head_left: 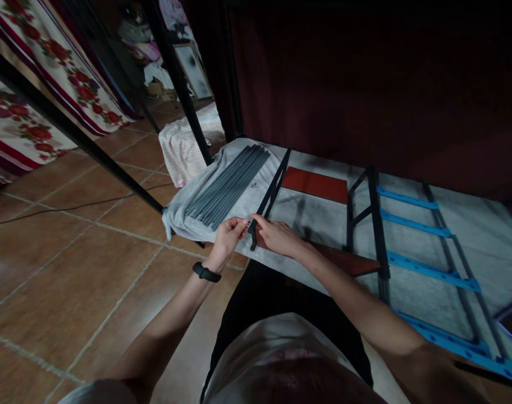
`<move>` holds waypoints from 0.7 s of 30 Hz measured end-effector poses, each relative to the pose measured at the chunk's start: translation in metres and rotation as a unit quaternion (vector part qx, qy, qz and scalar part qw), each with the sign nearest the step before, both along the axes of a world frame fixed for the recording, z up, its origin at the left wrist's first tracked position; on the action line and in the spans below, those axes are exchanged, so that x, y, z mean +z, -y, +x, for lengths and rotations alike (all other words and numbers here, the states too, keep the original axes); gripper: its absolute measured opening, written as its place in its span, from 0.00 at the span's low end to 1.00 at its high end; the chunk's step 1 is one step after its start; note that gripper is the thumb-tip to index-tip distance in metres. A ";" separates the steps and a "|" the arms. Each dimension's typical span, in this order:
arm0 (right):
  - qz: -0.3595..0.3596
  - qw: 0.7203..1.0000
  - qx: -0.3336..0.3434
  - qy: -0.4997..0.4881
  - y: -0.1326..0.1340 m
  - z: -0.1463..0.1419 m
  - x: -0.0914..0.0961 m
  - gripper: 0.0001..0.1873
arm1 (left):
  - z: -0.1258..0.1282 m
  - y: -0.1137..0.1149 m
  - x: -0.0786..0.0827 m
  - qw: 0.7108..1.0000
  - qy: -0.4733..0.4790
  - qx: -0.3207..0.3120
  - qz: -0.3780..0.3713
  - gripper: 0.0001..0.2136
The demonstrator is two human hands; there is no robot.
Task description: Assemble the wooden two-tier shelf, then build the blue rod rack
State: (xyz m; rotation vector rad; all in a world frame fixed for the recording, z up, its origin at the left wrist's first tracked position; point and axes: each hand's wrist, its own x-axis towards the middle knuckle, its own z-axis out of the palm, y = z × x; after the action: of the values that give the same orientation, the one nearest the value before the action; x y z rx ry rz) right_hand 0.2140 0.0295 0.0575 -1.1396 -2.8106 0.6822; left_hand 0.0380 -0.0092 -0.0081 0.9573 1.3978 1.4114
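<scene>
My left hand [229, 237], with a dark band on its wrist, is closed in a pinch at the near end of a black metal frame [273, 188]. A tiny shiny piece shows at its fingertips, too small to name. Across from it, my right hand [277, 235] is closed around the frame's near corner, index finger bent toward the left fingertips. Beneath the right hand and forearm, a dark red board [340, 259] runs between the black side frames. Farther back, a brighter red board [315, 184] spans the same structure. My right fingers partly hide the corner.
Several grey tubes [228, 185] lie bundled on the cloth-covered bench [492, 241], left of the frame. Rightward are blue slatted pieces [433, 269] with dark bars. Black posts [180, 84] rise at the bench's left end. A cable [79, 201] crosses the tiled floor.
</scene>
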 end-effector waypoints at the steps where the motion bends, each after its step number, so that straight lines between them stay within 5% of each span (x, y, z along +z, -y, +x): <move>1: -0.002 1.000 0.000 -0.005 0.000 0.000 0.000 0.28 | -0.001 0.000 0.001 1.000 0.022 -0.003 -0.010 0.20; 14: -0.037 0.998 0.011 -0.053 -0.006 0.003 -0.004 0.30 | -0.002 0.005 0.015 0.990 0.127 -0.027 -0.048 0.20; 21: -0.038 0.998 0.003 -0.043 -0.004 0.005 -0.001 0.30 | 0.008 0.002 0.009 0.997 0.070 0.035 -0.018 0.17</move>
State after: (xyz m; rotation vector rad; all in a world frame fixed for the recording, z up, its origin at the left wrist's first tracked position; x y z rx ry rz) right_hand 0.2187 0.0330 0.0567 -1.0859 -2.7400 0.8252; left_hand 0.0460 -0.0112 0.0008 0.7784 1.3591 1.4711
